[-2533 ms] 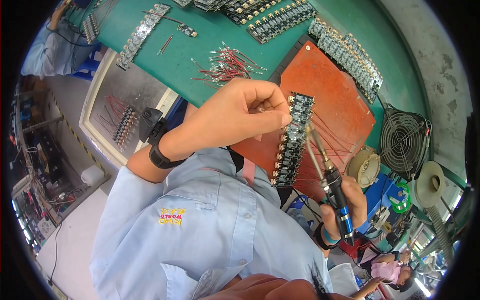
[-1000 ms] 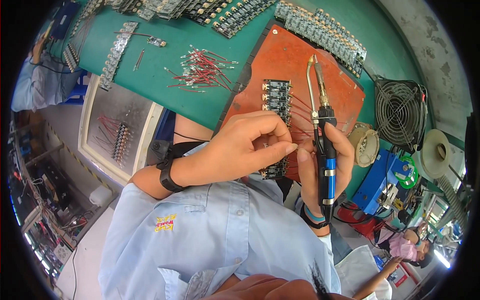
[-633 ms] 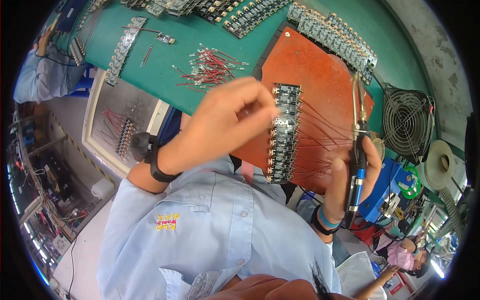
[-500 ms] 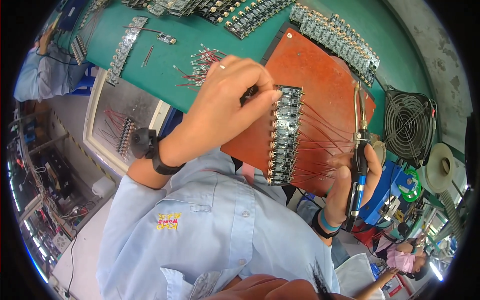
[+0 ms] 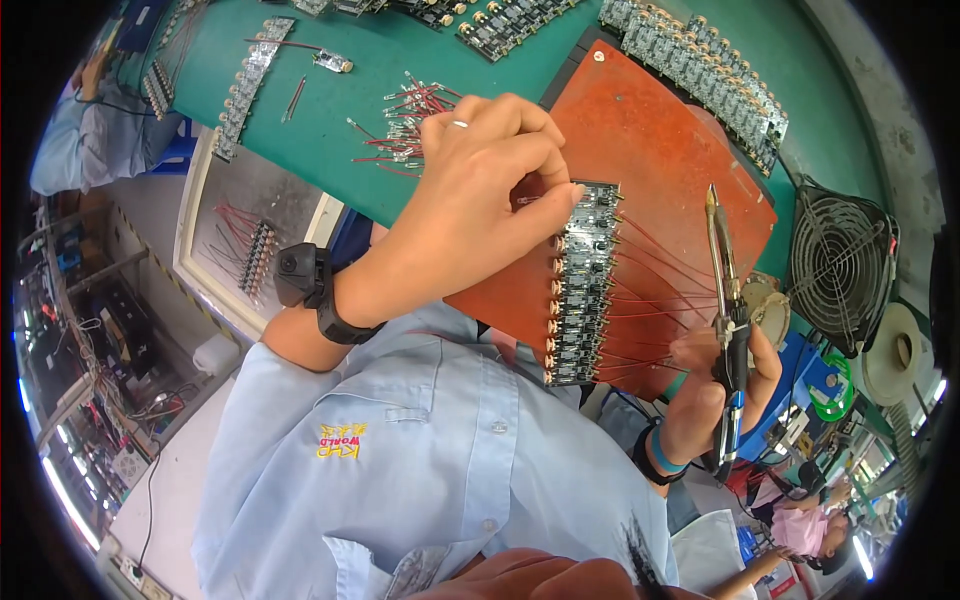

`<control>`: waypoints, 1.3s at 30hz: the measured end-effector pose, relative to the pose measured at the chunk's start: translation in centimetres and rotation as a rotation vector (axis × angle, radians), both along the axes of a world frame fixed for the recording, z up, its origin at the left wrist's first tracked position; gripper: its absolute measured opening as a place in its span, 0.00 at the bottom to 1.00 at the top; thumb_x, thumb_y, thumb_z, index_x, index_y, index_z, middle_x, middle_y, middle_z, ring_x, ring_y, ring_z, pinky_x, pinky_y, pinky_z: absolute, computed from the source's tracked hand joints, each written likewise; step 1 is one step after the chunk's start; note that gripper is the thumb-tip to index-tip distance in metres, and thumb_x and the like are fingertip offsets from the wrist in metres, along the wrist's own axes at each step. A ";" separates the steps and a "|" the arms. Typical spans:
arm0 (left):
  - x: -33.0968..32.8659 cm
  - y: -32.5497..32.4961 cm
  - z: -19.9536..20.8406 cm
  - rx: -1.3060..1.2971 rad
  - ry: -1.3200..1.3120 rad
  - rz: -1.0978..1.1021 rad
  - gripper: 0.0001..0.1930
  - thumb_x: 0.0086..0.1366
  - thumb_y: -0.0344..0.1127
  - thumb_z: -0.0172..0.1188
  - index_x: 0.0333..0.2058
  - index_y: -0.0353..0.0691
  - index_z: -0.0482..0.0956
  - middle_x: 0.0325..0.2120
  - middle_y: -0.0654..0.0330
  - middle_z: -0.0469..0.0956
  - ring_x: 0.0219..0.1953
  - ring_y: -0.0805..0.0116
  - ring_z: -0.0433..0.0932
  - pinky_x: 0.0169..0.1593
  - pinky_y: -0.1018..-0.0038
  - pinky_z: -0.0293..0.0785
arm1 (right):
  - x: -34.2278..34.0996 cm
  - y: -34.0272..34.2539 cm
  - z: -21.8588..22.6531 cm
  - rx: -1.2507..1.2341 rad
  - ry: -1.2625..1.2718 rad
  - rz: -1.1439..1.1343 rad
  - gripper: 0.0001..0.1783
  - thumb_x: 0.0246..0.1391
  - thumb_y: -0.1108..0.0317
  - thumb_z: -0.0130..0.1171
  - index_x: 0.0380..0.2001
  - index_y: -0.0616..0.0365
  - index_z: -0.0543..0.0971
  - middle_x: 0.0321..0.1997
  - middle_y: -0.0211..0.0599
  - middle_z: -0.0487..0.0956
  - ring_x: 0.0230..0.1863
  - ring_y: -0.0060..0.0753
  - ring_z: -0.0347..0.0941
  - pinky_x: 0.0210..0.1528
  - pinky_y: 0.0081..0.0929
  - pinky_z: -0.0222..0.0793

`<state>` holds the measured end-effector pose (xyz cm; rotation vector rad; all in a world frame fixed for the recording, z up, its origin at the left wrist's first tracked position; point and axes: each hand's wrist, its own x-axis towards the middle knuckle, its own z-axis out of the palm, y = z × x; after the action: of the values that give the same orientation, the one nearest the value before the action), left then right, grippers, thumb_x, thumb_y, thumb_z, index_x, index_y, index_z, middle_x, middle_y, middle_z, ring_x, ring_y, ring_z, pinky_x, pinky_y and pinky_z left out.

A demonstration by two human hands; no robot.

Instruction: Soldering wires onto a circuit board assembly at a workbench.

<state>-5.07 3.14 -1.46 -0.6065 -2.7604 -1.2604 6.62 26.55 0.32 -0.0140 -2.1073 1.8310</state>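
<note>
A strip of joined circuit boards [image 5: 583,285] lies on the orange-brown mat, with red wires [image 5: 665,290] fanning out from its right side and small brass-coloured parts along its left. Over its far end, my left hand [image 5: 500,165] has thumb and forefinger pinched at the strip's top left corner. Whatever sits between those fingertips is hidden. To the right of the wires, my right hand [image 5: 745,370] is wrapped round a soldering iron [image 5: 733,340], whose tip points up and away from the boards. Some wire ends pass behind that hand.
Loose red wires [image 5: 415,125] lie in a pile beyond my left hand. More board strips [image 5: 700,80] line the mat's [image 5: 660,150] far edge. A black fan [image 5: 840,265] stands at right. A pale tray [image 5: 195,230] holds another wired strip [image 5: 258,258]. Other people sit nearby.
The view has shifted slightly, moving the mat and boards to the right in the picture. The soldering iron is tilted a little more to the left. My left hand stays at the strip's far end.
</note>
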 end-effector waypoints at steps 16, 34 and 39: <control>-0.6 0.1 0.0 -0.033 -0.007 -0.040 0.10 0.52 0.33 0.66 0.22 0.41 0.72 0.34 0.65 0.72 0.39 0.66 0.67 0.46 0.69 0.54 | 0.1 0.6 -0.2 0.211 0.040 0.164 0.30 0.47 0.54 0.68 0.42 0.69 0.71 0.37 0.49 0.75 0.40 0.40 0.71 0.40 0.34 0.67; -0.7 0.0 -0.3 -0.002 0.006 -0.049 0.09 0.51 0.32 0.66 0.22 0.42 0.72 0.33 0.67 0.71 0.38 0.67 0.67 0.44 0.70 0.56 | -1.0 -0.3 0.5 0.401 0.004 0.231 0.28 0.45 0.58 0.70 0.40 0.71 0.73 0.34 0.47 0.76 0.36 0.38 0.72 0.39 0.32 0.66; -0.8 0.0 -0.4 0.006 0.011 -0.051 0.09 0.51 0.32 0.66 0.22 0.42 0.72 0.33 0.66 0.71 0.38 0.66 0.67 0.44 0.70 0.56 | -1.1 -0.5 1.3 0.445 -0.017 0.265 0.27 0.45 0.60 0.70 0.41 0.71 0.73 0.35 0.49 0.76 0.36 0.38 0.72 0.40 0.31 0.67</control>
<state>-5.85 3.11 -1.85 -0.6860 -2.7486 -1.2704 5.51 26.06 1.61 0.3763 -2.5823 1.4477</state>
